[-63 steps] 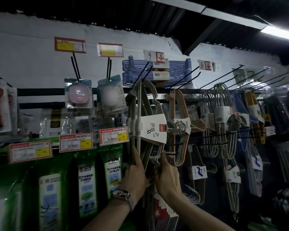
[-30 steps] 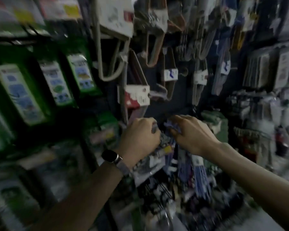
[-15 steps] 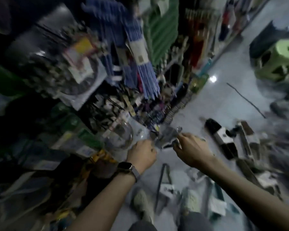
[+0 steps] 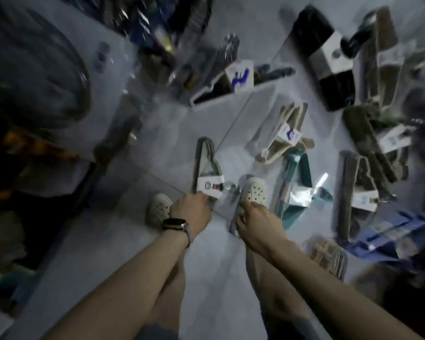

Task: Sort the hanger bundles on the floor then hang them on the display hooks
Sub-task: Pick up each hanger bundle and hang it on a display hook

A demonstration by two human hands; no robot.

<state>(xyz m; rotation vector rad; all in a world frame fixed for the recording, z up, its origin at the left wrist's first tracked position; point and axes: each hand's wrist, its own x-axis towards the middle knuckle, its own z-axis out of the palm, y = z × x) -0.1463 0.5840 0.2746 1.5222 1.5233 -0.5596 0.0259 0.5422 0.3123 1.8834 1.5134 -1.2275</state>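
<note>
I am looking straight down at the pale tiled floor point(image 4: 214, 278), where several hanger bundles lie. A grey bundle with a white label point(image 4: 207, 168) lies just beyond my left hand point(image 4: 192, 213). Further right are a beige bundle point(image 4: 287, 133), a teal bundle point(image 4: 297, 187) and a grey-brown bundle point(image 4: 358, 192). A black bundle point(image 4: 324, 60) lies at the far side. My left hand is curled and my right hand point(image 4: 254, 223) grips a blurred clear plastic wrapper point(image 4: 231, 192) that stretches between the two hands, above the floor.
My two pale shoes point(image 4: 157, 209) point(image 4: 254, 190) stand under my hands. Dark shelving with stock point(image 4: 35, 94) fills the left side. More bundles crowd the right: olive ones point(image 4: 378, 133), a blue one point(image 4: 390, 231), a beige one point(image 4: 329, 253), and a white-labelled one point(image 4: 231, 82).
The view swung from the hooks on the wall down to the floor. Both hands left the hung beige bundle and dropped, now holding a clear wrapper between them.
</note>
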